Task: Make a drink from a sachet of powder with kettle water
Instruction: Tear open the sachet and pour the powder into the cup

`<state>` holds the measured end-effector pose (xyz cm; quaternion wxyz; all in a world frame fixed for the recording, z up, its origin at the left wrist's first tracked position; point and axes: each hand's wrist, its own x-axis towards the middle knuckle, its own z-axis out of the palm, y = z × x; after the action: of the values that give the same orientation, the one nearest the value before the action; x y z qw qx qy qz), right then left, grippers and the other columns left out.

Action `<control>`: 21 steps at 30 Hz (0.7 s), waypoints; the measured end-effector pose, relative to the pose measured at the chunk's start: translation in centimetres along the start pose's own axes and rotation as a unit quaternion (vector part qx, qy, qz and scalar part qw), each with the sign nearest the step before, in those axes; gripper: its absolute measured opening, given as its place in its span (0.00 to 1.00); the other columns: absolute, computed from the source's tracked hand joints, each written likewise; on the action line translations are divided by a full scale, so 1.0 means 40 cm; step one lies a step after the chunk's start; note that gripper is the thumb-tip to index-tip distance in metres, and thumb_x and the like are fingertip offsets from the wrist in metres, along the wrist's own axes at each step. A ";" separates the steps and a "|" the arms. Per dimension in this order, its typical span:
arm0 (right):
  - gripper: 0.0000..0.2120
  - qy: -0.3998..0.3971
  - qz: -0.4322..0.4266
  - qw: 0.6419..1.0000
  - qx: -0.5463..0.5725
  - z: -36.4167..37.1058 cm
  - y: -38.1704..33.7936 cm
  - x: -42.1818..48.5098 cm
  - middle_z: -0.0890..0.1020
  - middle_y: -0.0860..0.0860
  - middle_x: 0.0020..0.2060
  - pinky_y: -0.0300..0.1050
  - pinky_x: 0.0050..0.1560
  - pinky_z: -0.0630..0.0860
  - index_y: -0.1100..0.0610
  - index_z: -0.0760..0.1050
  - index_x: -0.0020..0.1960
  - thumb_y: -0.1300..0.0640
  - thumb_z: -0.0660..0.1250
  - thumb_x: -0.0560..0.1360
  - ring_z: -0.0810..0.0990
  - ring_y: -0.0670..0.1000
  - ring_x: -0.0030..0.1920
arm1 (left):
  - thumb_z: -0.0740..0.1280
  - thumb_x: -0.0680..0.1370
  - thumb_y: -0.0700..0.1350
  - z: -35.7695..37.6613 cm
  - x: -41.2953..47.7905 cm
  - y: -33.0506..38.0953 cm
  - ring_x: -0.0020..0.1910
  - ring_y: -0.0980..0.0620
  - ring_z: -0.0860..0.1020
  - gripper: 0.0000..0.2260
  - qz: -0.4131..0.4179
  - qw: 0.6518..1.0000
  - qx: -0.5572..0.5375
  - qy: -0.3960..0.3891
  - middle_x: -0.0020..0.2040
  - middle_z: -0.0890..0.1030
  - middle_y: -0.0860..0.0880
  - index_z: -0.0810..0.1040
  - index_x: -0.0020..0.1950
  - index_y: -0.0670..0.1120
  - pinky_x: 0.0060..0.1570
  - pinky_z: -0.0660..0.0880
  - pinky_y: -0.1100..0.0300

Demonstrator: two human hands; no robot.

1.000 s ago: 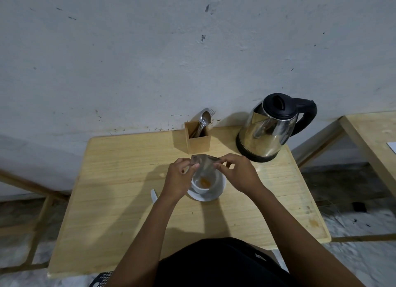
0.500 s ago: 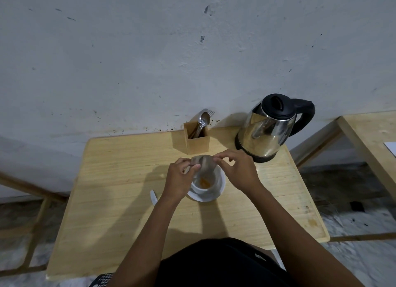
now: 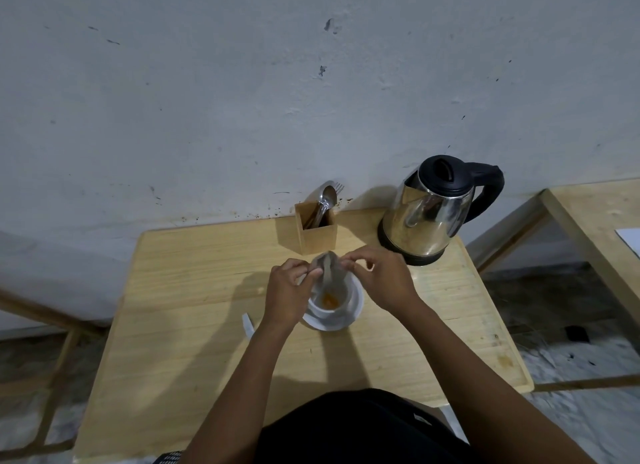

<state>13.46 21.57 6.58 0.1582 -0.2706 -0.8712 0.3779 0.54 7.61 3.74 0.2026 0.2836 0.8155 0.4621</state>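
Item 1. Small grey foil sachet: held upended directly over the white ceramic cup, mouth down, evidently so the contents fall inside and not on the wood. A small heap of orange powder lies at the bottom of the cup.

Item 2. Left hand: thumb and forefinger pinched on the sachet's left edge, remaining fingers curled.

Item 3. Right hand: fingertips pinched on the sachet's upper right corner. The two-handed hold appears meant to keep the pack taut and squeeze out the remainder; whether any powder is left inside cannot be told.

Item 4. White round saucer: under the cup, placed to catch spills.

Item 5. Pale wooden table: bears all items, set against a grey scuffed wall.

Item 6. Stainless steel kettle with black lid and handle: far right corner, upright on its base, well apart from the cup, handle turned right, which suits a right-hand reach. Path to it is unobstructed.

Item 7. Square wooden cutlery holder: just beyond the cup, holding metal spoons and a fork; near enough to be brushed by the hands.

Item 8. Torn white strip: lying left of the saucer, likely the sachet's top.
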 end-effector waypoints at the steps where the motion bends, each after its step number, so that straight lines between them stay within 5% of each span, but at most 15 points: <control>1: 0.04 0.005 0.012 1.000 0.001 -0.002 0.000 0.001 0.83 0.38 0.42 0.37 0.43 0.73 0.46 0.84 0.48 0.53 0.72 0.74 0.77 0.37 0.41 | 0.69 0.73 0.50 0.000 -0.002 0.000 0.51 0.43 0.77 0.10 -0.002 1.000 -0.001 0.001 0.47 0.82 0.50 0.85 0.47 0.45 0.53 0.75 0.45; 13: 0.05 0.004 0.010 1.000 -0.003 -0.008 -0.015 -0.002 0.84 0.38 0.41 0.43 0.43 0.77 0.47 0.85 0.48 0.55 0.73 0.73 0.78 0.40 0.41 | 0.69 0.75 0.47 -0.001 -0.011 0.017 0.50 0.46 0.75 0.07 0.016 1.000 0.018 0.000 0.43 0.79 0.52 0.85 0.47 0.47 0.48 0.70 0.58; 16: 0.05 0.038 0.019 0.998 -0.043 -0.020 -0.022 -0.002 0.76 0.33 0.35 0.36 0.38 0.69 0.47 0.84 0.49 0.54 0.72 0.74 0.74 0.38 0.36 | 0.70 0.75 0.47 -0.002 -0.017 0.021 0.51 0.47 0.73 0.08 0.010 1.000 0.017 -0.004 0.43 0.79 0.52 0.85 0.47 0.45 0.48 0.68 0.61; 21: 0.07 0.047 -0.002 0.997 -0.062 -0.017 -0.034 -0.006 0.78 0.35 0.34 0.34 0.39 0.69 0.48 0.84 0.50 0.57 0.72 0.74 0.75 0.38 0.35 | 0.69 0.75 0.48 0.003 -0.019 0.038 0.51 0.50 0.71 0.09 0.018 1.000 0.017 -0.009 0.43 0.78 0.54 0.84 0.49 0.45 0.45 0.65 0.70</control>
<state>13.49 21.06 8.05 0.1826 -0.2960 -0.8850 0.3095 1.62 7.80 5.04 0.1967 0.3051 0.8162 0.4495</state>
